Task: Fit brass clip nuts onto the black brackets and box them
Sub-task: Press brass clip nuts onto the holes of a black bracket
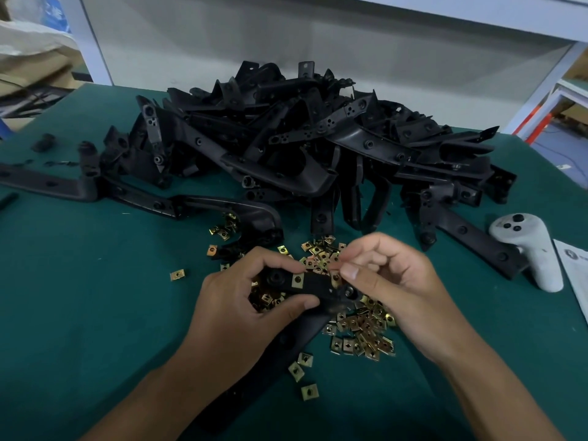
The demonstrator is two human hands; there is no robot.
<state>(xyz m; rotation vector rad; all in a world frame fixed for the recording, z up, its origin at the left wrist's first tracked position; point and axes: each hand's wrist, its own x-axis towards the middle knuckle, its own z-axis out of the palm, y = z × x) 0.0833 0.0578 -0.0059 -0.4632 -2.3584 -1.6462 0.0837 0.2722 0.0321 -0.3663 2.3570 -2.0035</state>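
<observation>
Left hand [254, 300] grips the black bracket [318, 289] steady above the desk [95, 297], one nut already seated, so the right hand [388, 281] can pinch another brass clip nut [335, 276] onto its edge; loose nuts [362, 332] sit right underneath for quick grabs, no box in sight.

Two bare forearms enter from the bottom edge, no sleeves in frame on either. Left hand [251, 300] and right hand [394, 291]: no gloves, no rings, no watch or wristband, no tape. Nails short and unpainted; the right thumbnail faces the camera and looks clean, trimmed flat. No other part of the person is in view.
</observation>
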